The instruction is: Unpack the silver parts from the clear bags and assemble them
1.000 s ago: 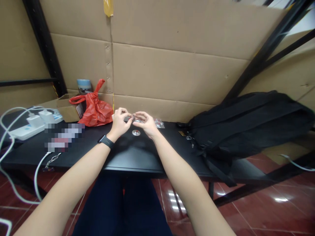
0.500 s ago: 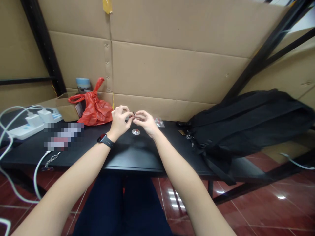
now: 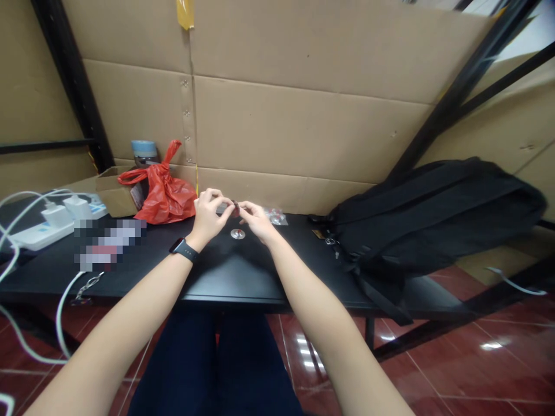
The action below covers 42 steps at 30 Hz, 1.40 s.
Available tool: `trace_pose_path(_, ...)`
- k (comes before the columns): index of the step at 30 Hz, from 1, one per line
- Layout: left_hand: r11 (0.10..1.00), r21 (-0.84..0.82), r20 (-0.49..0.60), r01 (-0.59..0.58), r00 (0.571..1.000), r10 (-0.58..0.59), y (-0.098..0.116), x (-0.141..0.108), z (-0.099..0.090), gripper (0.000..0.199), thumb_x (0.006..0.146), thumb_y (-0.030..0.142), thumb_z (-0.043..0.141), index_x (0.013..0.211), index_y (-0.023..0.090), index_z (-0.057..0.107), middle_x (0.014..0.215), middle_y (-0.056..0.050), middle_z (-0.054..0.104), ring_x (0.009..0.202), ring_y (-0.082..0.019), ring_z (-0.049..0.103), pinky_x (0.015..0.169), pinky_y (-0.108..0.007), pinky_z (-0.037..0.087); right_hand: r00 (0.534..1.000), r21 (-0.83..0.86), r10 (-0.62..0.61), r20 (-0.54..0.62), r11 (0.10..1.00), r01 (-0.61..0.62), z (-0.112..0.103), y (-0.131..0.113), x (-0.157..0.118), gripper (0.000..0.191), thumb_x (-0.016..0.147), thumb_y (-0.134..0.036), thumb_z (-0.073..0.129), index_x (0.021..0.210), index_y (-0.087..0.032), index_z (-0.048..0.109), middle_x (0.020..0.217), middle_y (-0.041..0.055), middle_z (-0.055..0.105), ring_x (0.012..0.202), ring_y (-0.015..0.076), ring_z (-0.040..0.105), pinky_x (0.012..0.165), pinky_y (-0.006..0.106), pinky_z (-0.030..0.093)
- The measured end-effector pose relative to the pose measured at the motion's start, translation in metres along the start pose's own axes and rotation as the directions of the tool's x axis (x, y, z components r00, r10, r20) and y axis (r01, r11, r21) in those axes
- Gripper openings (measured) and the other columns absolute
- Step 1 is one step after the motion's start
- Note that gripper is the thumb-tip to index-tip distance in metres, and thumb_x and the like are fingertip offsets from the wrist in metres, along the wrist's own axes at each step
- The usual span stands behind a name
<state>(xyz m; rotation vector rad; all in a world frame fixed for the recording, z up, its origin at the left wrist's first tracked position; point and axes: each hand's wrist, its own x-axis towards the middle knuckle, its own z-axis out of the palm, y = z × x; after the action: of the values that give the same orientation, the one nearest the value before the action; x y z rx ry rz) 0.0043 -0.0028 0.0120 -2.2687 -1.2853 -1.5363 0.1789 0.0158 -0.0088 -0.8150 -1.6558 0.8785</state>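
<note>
left hand: by the thumb and fingers of the left hand (image 3: 210,215), a small dark piece (image 3: 236,209) is pinched near the fingertips; by the wrist, a black watch (image 3: 184,249) is worn.
right hand: the far side of the piece is met by the fingertips of the right hand (image 3: 258,223); whether it is truly gripped there cannot be told.
small dark piece: it is held up between the two hands, above the table (image 3: 234,283); its exact shape is mostly hidden by the fingers, and a reddish tint is shown.
metal disc: just below the hands, a round shiny metal disc (image 3: 237,234) with a red spot at its middle is seen on the black tabletop.
clear packet: beyond the right hand, a clear packet (image 3: 277,217) with reddish contents is laid near the cardboard wall (image 3: 277,127).
left side: a red plastic bag (image 3: 167,196) is set beside a cardboard box (image 3: 113,193), and a blue-lidded bottle (image 3: 144,150) is partly hidden behind it; farther left, two white plugs (image 3: 58,215) are seated in a white power strip (image 3: 43,234).
right side: the table's right part is covered by a black backpack (image 3: 437,225), with keys (image 3: 330,241) beside it.
</note>
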Motion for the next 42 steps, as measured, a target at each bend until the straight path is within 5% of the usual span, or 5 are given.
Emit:
trace_pose_path(6, 0.999, -0.038, 0.212, 0.037, 0.977, -0.028, -0.016, -0.002, 0.008, 0.023, 0.091, 0.043, 0.06, 0.101, 0.027, 0.074, 0.113, -0.005, 0.064, 0.109, -0.025, 0.057, 0.094, -0.04, 0.041, 0.985, -0.361, -0.17, 0.014, 0.918, 0.164, -0.007, 0.005, 0.003, 0.026, 0.087, -0.043, 0.063, 0.075, -0.02, 0.066, 0.106, 0.0081, 0.064, 0.108, 0.0223, 0.06, 0.102, 0.039, 0.043)
trace_pose_path(18, 0.992, 0.125, 0.462, 0.001, 0.885, -0.059, -0.046, -0.004, 0.015, 0.016, 0.085, 0.039, 0.066, 0.084, 0.032, 0.08, 0.093, -0.002, 0.078, 0.093, -0.026, 0.066, 0.081, -0.038, 0.034, 0.994, -0.572, -0.009, 0.11, 0.817, 0.07, -0.008, 0.023, 0.003, 0.013, 0.082, -0.027, 0.071, 0.091, -0.018, 0.073, 0.087, 0.0047, 0.068, 0.08, 0.0178, 0.061, 0.08, 0.032, 0.047)
trace_pose_path(30, 0.95, 0.209, 0.433, 0.23, 0.85, -0.301, -0.045, -0.002, 0.012, 0.018, 0.084, 0.042, 0.065, 0.082, 0.03, 0.078, 0.09, -0.003, 0.08, 0.097, -0.027, 0.068, 0.09, -0.041, 0.032, 0.977, -0.756, 0.191, 0.098, 0.653, -0.052, -0.015, 0.026, 0.0, 0.014, 0.076, -0.006, 0.07, 0.07, -0.018, 0.072, 0.074, 0.0053, 0.074, 0.075, 0.0183, 0.068, 0.073, 0.027, 0.048)
trace_pose_path(37, 0.892, 0.124, 0.425, 0.435, 0.789, -0.444, -0.04, -0.002, 0.015, 0.02, 0.083, 0.045, 0.067, 0.088, 0.027, 0.076, 0.096, -0.002, 0.079, 0.105, -0.025, 0.069, 0.093, -0.036, 0.041, 0.959, -0.301, 0.282, -0.013, 0.914, -0.273, 0.0, 0.021, 0.001, 0.01, 0.087, -0.014, 0.064, 0.077, -0.015, 0.066, 0.078, 0.0033, 0.072, 0.067, 0.0123, 0.07, 0.059, 0.018, 0.05)
trace_pose_path(42, 0.88, -0.108, 0.428, 0.463, 0.82, -0.38, -0.051, -0.006, 0.027, 0.025, 0.078, 0.047, 0.069, 0.085, 0.024, 0.075, 0.09, -0.004, 0.079, 0.098, -0.025, 0.072, 0.088, -0.031, 0.05, 0.913, 0.12, 0.407, -0.006, 0.907, -0.403, 0.014, 0.017, -0.002, 0.011, 0.092, -0.015, 0.062, 0.081, -0.016, 0.058, 0.082, 0.0038, 0.07, 0.064, 0.012, 0.073, 0.057, 0.018, 0.055)
